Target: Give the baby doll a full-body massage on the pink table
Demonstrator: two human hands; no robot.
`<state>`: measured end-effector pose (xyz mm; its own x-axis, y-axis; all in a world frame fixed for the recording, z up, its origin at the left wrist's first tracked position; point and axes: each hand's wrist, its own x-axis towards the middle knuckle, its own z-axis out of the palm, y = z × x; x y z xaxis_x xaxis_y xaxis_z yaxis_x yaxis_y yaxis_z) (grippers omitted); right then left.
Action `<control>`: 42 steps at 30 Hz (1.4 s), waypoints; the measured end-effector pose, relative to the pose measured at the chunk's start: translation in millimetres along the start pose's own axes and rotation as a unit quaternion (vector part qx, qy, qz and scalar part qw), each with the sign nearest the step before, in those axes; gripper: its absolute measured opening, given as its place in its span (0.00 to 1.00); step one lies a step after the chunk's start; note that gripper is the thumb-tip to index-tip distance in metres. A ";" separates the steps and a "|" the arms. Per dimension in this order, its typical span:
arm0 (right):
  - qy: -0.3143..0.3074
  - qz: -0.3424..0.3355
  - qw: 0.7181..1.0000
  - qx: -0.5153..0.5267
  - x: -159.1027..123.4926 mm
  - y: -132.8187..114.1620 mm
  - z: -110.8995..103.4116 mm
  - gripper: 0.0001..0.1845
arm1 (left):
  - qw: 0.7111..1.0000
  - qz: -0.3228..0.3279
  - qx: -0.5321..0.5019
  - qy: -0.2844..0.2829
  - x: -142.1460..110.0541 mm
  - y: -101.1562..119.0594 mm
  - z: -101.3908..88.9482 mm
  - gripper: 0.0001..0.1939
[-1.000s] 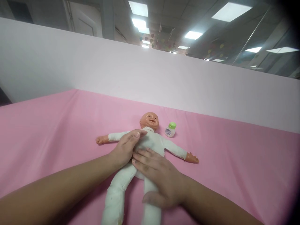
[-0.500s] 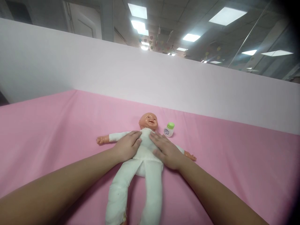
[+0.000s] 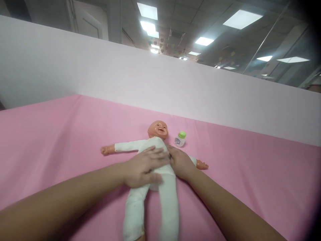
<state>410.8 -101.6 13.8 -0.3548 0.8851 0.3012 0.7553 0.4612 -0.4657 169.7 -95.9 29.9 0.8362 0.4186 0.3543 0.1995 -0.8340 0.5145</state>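
Observation:
A baby doll with a white cloth body and hard plastic head and hands lies face up, its arms spread wide. Across its belly lies my left hand, flat with the fingers stretched out and a little blurred. My right hand rests along the side of the doll's chest, over its upper arm; the fingers reach toward the chest and their tips are partly hidden. Neither hand grips anything. Beside the doll's head stands a small clear bottle with a green cap and a printed label.
A pink sheet with soft folds covers the surface under the doll. Behind it rises a white padded wall. Beyond the wall are a pale door, glass and lit ceiling panels.
My left hand has slid from the doll's side across its belly. My right hand has gone from the lower belly up to the chest's side. The doll's legs have shifted slightly right.

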 end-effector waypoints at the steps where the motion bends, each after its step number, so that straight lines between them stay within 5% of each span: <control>1: 0.004 -0.001 1.000 -0.006 0.0 1.3 1.2 0.32 | 0.999 -0.021 0.002 0.024 2.2 -10.2 -0.4 0.29; 6: 0.011 0.004 1.000 -0.028 -0.5 5.8 2.7 0.33 | 0.979 -0.154 0.041 0.124 3.1 -49.9 -5.2 0.31; 12: 0.053 -0.018 0.997 -0.043 -6.9 9.3 -1.8 0.28 | 0.963 -0.210 0.094 0.142 0.2 -58.6 -11.1 0.24; 15: 0.055 -0.159 0.984 -0.050 -21.1 -12.6 -5.8 0.32 | 0.965 -0.208 0.070 0.146 1.2 -57.0 -10.8 0.22; 18: -0.057 -0.329 0.943 -0.012 -37.4 -47.3 -8.2 0.38 | 0.964 -0.210 0.094 0.132 1.8 -55.6 -9.9 0.22; 20: -0.129 -0.342 0.931 -0.014 -42.5 -62.9 -7.9 0.40 | 0.962 -0.209 0.119 0.127 1.8 -55.3 -9.4 0.23; 24: -0.153 -0.265 0.952 -0.026 -32.4 -52.2 -4.6 0.43 | 0.964 -0.197 0.143 0.111 1.4 -55.4 -7.9 0.23; 30: -0.080 -0.091 0.991 -0.049 -8.6 3.8 -2.1 0.37 | 0.962 -0.194 0.161 0.109 1.9 -59.6 -5.4 0.25; 34: -0.030 -0.012 0.998 -0.051 -4.1 13.7 -2.7 0.35 | 0.960 -0.192 0.161 0.125 1.5 -56.9 -8.0 0.25; 38: -0.004 0.017 0.998 -0.056 -1.3 6.4 -2.2 0.28 | 0.975 -0.116 0.125 0.145 0.2 -26.8 -8.5 0.22; 42: 0.012 0.014 0.998 -0.063 1.3 1.4 0.4 0.28 | 0.997 0.033 0.051 0.036 -1.8 19.8 -2.9 0.18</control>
<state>411.2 -99.8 13.2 -0.3210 0.8947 0.3106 0.8284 0.4242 -0.3658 170.7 -112.2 41.7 0.8107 0.3838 0.4421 0.1998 -0.8912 0.4073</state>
